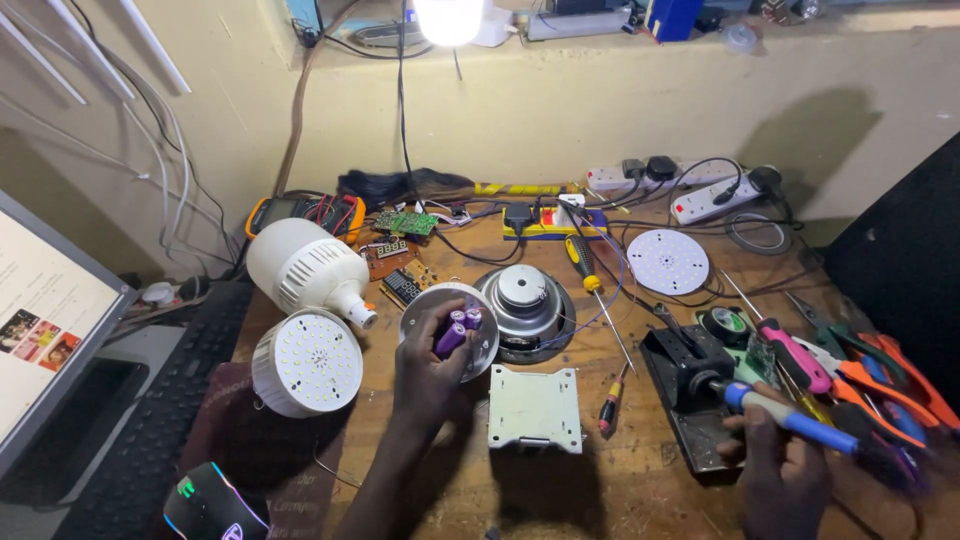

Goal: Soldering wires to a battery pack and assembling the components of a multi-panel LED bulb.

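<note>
A wooden bench (620,470) carries two white LED lamp heads (305,320) at left. Just right of them, the left hand (428,375) grips a round lamp plate (478,345) bearing purple battery cells (455,332). Near right, the right hand (780,470) is closed around a blue-handled soldering iron (790,415).

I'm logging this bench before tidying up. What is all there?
Bulb housings: two, white, left.
Cells: purple pack, in left hand, over a round disc.
Speaker: one, silver, centre.
Metal plate: one, grey, front centre.
Screwdrivers: two, yellow-black and red, centre.
LED board: one, white, back right.
Power strips: two, white, back.
Pliers: several, orange, right.
Keyboard: one, black, left.
Soldering iron: one, blue, in right hand.
Left hand.
Right hand.
</note>
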